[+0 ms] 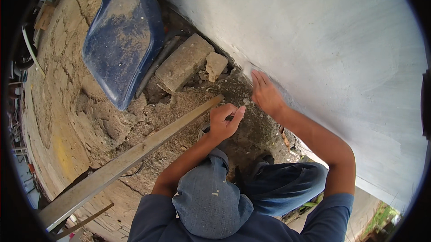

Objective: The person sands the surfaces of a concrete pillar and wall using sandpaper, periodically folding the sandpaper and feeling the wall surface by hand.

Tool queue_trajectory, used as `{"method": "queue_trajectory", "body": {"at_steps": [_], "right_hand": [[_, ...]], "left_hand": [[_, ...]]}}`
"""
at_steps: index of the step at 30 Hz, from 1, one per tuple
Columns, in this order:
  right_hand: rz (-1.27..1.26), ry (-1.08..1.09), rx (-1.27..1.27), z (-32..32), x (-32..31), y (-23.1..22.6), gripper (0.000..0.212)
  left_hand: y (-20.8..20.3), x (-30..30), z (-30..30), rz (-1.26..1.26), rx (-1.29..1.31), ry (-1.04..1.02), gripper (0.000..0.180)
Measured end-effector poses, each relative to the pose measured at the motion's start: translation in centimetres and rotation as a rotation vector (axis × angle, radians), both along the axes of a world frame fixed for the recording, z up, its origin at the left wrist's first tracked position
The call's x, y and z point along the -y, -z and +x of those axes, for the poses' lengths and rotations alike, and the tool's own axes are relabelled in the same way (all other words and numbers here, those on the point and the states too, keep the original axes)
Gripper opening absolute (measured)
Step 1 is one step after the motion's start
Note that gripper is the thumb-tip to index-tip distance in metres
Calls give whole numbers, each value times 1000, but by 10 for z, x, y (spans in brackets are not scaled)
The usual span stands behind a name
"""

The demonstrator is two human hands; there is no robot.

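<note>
Pressing flat and open against the white wall (323, 40) mid-frame, the right hand (266, 94) spreads; the left hand (224, 123) curls loosely, empty, beside the long metal bar (134, 152).

Outdoor building site, at the foot of a freshly plastered pale wall (323, 31). Ground is rough, cracked dirt and mortar (67, 107). A long metal straightedge (134, 152) lies across it. Concrete block (183, 62) and rubble against the wall base; a dusty blue wheelbarrow tray (123, 35) stands nearby.
</note>
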State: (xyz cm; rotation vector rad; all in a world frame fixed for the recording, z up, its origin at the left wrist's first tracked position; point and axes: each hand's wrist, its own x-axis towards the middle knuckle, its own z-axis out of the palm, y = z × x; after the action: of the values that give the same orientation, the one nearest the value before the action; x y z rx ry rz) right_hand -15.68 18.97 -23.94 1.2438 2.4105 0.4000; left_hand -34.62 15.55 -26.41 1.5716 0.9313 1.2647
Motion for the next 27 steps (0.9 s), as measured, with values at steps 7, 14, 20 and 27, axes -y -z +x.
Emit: {"method": "queue_trajectory", "body": {"at_steps": [7, 14, 20, 27], "right_hand": [[-262, 42, -341, 32, 55, -7, 30], [-499, 471, -721, 15, 61, -80, 20], [-178, 470, -915, 11, 66, -111, 13], [69, 598, -1003, 4, 77, -131, 34]], "left_hand": [[-18, -19, 19, 157, -187, -98, 13], [6, -4, 9, -146, -311, 509, 21], [-28, -16, 23, 55, -194, 403, 18], [-60, -29, 33, 104, -96, 303, 14]]}}
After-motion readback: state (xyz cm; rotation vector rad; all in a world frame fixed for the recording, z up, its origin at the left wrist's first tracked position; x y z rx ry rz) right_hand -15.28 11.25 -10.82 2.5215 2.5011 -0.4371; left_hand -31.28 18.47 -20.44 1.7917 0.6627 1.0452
